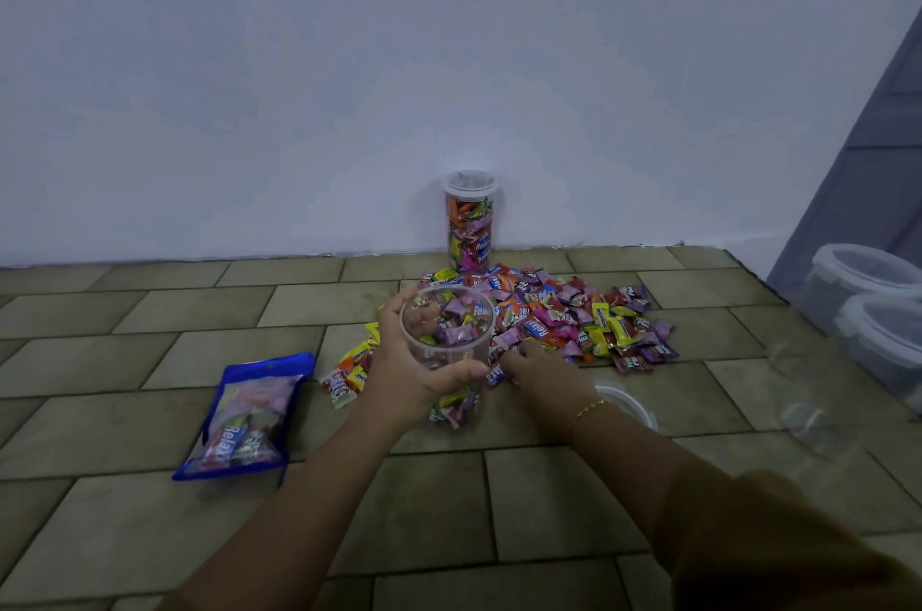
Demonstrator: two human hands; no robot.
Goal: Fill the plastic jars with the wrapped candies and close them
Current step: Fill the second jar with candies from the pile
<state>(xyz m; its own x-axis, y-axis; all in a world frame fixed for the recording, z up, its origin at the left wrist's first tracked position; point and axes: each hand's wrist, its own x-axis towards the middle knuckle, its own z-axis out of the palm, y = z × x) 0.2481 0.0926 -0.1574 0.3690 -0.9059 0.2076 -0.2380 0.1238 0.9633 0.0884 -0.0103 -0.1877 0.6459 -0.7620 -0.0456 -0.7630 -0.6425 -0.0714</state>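
Note:
My left hand (410,363) grips a clear plastic jar (451,346) standing on the tiled floor, its mouth open and several wrapped candies inside. My right hand (536,366) reaches into the near edge of a colourful pile of wrapped candies (574,316), fingers curled down among them. Whether it holds any candy is hidden. A round clear lid (631,403) lies on the floor just right of my right wrist. A tall jar (469,221) full of candies stands closed by the wall.
A blue candy bag (249,416) lies on the floor at the left. A few loose candies (349,371) lie left of the held jar. Two clear lidded containers (878,311) stand at the right, with another clear jar (808,416) lying nearby.

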